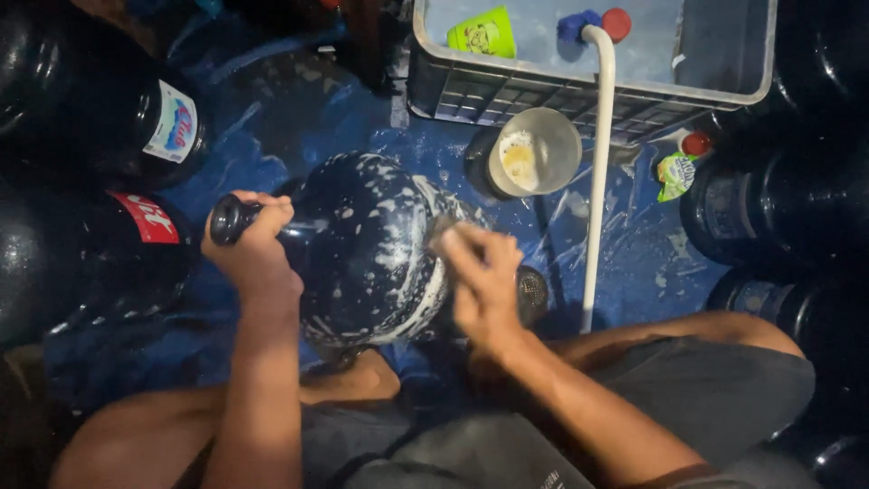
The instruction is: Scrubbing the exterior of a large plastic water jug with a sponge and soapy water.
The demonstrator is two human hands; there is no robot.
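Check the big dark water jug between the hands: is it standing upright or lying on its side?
On its side. The jug, covered in soap foam, lies with its neck pointing left, gripped by the left hand; the right hand presses on its base end.
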